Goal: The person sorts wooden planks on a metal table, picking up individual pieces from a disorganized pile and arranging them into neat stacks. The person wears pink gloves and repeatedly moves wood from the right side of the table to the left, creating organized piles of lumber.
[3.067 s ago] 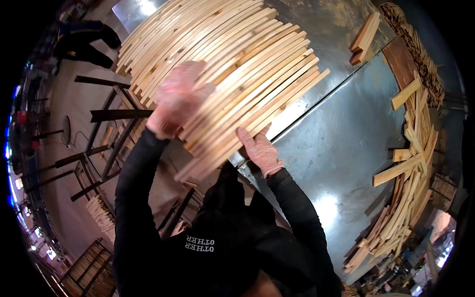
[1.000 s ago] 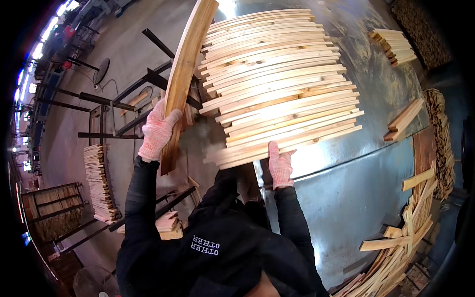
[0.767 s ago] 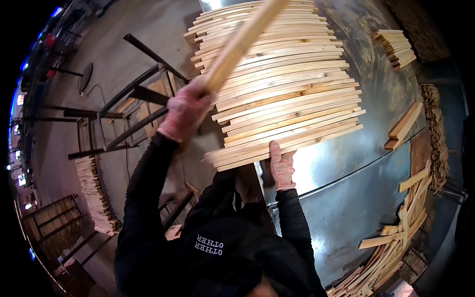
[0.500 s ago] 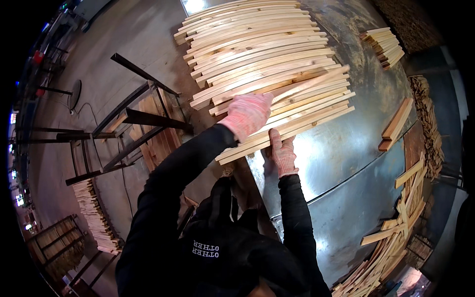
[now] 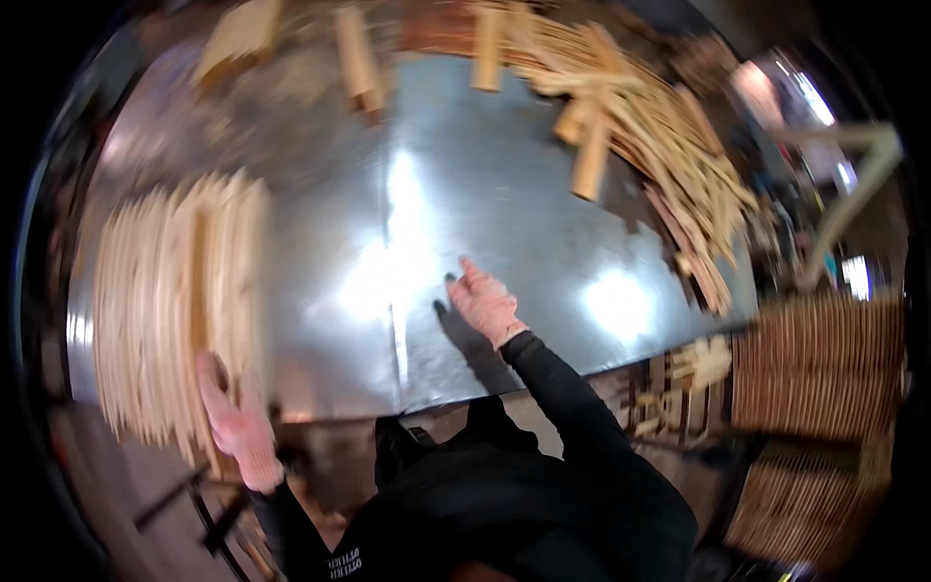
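Observation:
Pale wooden strips [image 5: 145, 310] lie side by side in a row at the left of a shiny metal table [image 5: 485, 184]. My left hand [image 5: 240, 435], in a pinkish knit glove, is at the near end of this row, its fingers apart beside the strip ends. Blur hides whether it touches them. Over the middle of the table my right hand [image 5: 485, 305], gloved likewise, reaches forward with fingers stretched out and nothing in them. Its dark shadow falls on the metal just to the left.
A loose heap of thin strips [image 5: 635, 116] covers the far right of the table. At the far left stand a small bundle of pieces [image 5: 238, 44] and a wooden block [image 5: 357, 60]. Stacked slats [image 5: 815, 369] are off the right edge; a dark metal frame [image 5: 204, 514] is lower left.
My view has swung right, so the strip row now appears at left. My right hand has left the strips for the bare metal; my left hand has shifted to the row's near end.

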Tool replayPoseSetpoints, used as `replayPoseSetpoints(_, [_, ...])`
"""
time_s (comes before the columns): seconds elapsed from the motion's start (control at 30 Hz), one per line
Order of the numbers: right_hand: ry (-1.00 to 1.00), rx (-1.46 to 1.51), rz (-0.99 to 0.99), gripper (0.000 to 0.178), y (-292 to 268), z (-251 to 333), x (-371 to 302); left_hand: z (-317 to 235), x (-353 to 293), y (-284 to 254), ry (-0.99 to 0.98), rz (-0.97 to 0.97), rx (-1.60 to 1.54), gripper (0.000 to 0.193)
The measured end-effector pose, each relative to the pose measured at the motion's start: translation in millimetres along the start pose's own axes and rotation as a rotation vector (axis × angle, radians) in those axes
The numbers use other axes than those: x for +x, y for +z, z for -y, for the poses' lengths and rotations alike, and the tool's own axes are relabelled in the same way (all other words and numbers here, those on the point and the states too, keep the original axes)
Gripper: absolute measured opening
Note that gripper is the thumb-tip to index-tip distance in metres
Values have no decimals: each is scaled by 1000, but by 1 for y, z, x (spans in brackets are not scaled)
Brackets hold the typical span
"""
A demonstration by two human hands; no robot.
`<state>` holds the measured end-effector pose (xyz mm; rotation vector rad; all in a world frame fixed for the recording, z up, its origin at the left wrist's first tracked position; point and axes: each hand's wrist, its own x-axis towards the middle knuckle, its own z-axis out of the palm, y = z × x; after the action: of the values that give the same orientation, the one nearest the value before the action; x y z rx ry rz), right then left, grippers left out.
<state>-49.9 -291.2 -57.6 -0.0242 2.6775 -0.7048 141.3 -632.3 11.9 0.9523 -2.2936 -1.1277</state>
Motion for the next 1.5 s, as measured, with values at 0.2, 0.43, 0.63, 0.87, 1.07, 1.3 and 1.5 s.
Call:
replayPoseSetpoints(0.2, [265, -61, -702, 90, -148, -216, 139, -142, -131, 202, 21, 799, -117, 62])
replayPoseSetpoints(0.43, [150, 37, -574, 96, -190, -315, 257, -243, -200, 451, -92, 986, -229, 45])
replayPoseSetpoints(0.63, [-228, 670, 329, 87, -226, -360, 85, -299, -188, 595, -951, 978, -777, 39])
replayPoseSetpoints(0.87, [81, -329, -835, 75, -464, -449, 249, -319, -278, 632, -759, 1113, -391, 29])
replayPoseSetpoints(1.07, [150, -431, -617, 49, -431, -537, 275, -323, -291, 630, -752, 1136, -717, 33])
replayPoseSetpoints(1.3, [155, 553, -43, 69, -372, -480, 85, -304, -266, 643, -997, 1161, -1409, 61])
replayPoseSetpoints(1.5, [103, 1596, 416, 65, -292, -426, 20, -282, -256, 622, -1097, 1027, -1391, 76])
